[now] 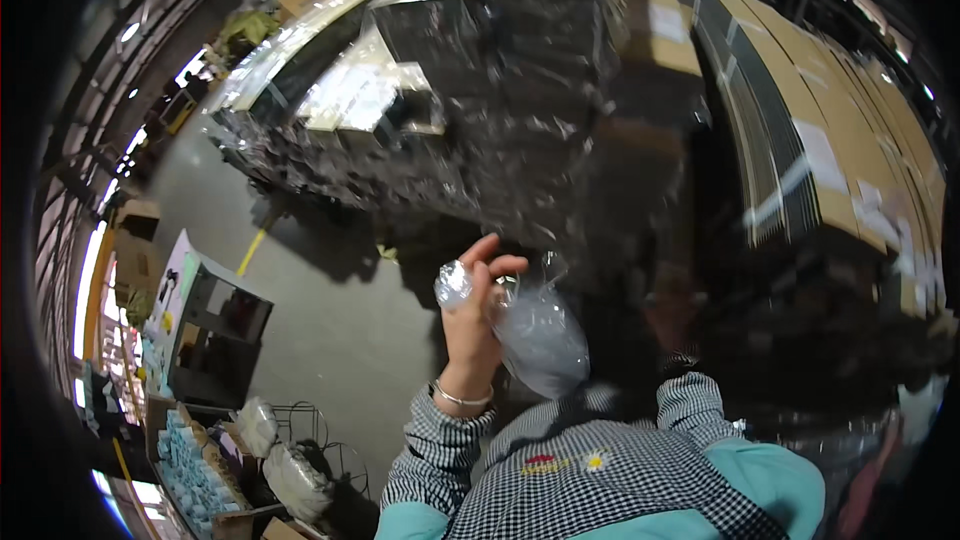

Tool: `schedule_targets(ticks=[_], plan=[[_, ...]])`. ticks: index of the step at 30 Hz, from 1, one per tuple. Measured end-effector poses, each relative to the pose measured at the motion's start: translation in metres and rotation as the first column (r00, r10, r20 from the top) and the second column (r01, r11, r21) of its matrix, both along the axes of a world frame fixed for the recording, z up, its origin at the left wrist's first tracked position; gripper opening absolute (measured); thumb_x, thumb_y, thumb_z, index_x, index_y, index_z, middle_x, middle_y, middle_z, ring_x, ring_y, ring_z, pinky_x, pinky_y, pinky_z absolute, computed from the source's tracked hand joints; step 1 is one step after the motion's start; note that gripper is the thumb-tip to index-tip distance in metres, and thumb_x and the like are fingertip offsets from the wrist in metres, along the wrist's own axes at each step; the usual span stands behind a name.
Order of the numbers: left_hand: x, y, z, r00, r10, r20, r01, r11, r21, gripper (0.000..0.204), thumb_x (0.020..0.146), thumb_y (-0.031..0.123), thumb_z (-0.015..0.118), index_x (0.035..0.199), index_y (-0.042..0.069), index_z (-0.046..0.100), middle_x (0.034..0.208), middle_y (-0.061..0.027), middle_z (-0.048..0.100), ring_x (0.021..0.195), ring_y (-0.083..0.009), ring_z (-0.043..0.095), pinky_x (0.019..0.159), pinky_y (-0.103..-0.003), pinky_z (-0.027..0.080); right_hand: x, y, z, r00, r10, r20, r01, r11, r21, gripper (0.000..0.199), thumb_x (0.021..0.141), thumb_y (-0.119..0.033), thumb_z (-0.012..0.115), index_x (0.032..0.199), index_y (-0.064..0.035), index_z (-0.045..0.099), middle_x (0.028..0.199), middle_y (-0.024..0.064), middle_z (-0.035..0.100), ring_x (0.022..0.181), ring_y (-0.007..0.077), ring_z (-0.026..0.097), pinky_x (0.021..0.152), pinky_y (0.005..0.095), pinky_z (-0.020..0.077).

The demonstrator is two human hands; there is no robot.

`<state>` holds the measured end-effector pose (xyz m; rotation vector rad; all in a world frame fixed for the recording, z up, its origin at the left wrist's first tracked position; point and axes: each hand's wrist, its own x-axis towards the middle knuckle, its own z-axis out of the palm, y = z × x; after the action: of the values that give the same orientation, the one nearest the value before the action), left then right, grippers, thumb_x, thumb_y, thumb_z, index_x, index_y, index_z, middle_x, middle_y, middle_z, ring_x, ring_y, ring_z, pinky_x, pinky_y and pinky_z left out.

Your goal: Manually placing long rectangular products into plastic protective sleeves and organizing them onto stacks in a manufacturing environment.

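Note:
My left hand [470,330] is raised in front of my checked apron, its fingers curled around a clear plastic bag [542,345]. A shiny, crumpled bit of the plastic pokes out on the thumb side, while the fuller, cloudy part hangs to the right of the palm. What the bag contains, if anything, I cannot make out. Deep in shadow to the right, my right hand [674,325] reaches forward from its checked sleeve. Its fingers are too dark and blurred to read. Ahead of both hands stands a large stack wrapped in dark, glossy plastic film [520,110].
Tall stacks of flat brown cardboard [840,130] stand at the right. On the left are a grey cabinet [215,320] with openings, a box of pale blue pieces [195,460] and plastic-wrapped bundles [298,480] beside a wire frame. A yellow line [252,252] crosses the grey floor [335,340].

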<state>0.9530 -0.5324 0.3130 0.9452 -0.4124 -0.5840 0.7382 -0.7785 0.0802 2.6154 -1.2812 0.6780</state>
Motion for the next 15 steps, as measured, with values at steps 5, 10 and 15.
schedule_targets(ticks=[5,10,15], plan=[[-0.031,0.035,-0.006,0.991,-0.134,-0.001,0.134,0.99,-0.029,0.045,0.105,0.037,0.051,0.135,0.003,0.054,0.107,-0.0104,0.072,0.069,-0.0005,0.051,0.061,-0.015,0.042,-0.002,0.092,0.14,0.481,0.139,0.866,-0.763,0.553,0.335,0.046,0.091,-0.037,0.071,0.119,-0.0005,0.067,0.123,0.0138,0.064,0.121,0.0269,0.056,0.104,0.0379,0.041],[-0.085,0.057,0.002,0.98,-0.19,-0.06,0.185,0.98,-0.077,0.037,0.101,0.027,0.06,0.13,0.004,0.058,0.112,-0.0069,0.069,0.074,-0.0015,0.051,0.065,-0.016,0.043,-0.015,0.174,0.222,0.494,-0.027,0.869,-0.87,-0.011,0.493,0.042,0.092,-0.03,0.073,0.119,0.0011,0.065,0.109,0.0056,0.063,0.103,0.0142,0.059,0.094,0.029,0.0453],[-0.103,0.07,-0.033,1.0,-0.016,-0.017,0.016,0.999,-0.041,0.026,0.093,0.018,0.072,0.116,0.008,0.063,0.098,0.0011,0.063,0.079,-0.0047,0.056,0.069,-0.018,0.044,-0.038,0.203,0.218,0.2,-0.233,0.952,-0.898,0.344,0.273,0.009,0.093,-0.004,0.069,0.099,0.0011,0.073,0.087,0.0009,0.065,0.082,0.0081,0.058,0.077,0.0209,0.0466]])
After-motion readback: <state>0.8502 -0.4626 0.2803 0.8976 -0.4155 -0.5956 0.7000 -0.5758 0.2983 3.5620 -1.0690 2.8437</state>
